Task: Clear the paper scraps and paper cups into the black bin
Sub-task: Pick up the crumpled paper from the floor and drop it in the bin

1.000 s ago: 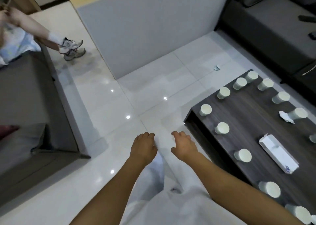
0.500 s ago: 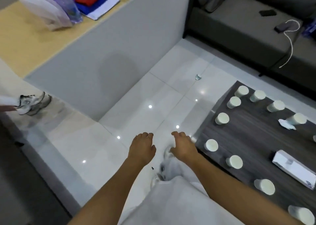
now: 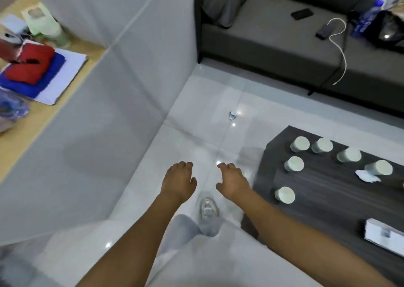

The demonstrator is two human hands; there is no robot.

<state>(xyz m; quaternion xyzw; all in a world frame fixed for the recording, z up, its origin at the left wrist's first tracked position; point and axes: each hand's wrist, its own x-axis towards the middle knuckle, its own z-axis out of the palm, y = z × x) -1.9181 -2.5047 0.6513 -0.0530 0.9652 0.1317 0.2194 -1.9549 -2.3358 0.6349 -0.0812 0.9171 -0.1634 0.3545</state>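
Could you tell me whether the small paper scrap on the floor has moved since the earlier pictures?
No. The paper scrap lies on the same tile seam, between the sofa and the table corner; only the camera has swung.

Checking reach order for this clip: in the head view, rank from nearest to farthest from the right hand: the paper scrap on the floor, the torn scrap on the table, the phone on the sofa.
From the right hand:
1. Paper scrap on the floor, ahead on the tiles.
2. Torn scrap on the table, to the right beside a cup.
3. Phone on the sofa, far ahead.
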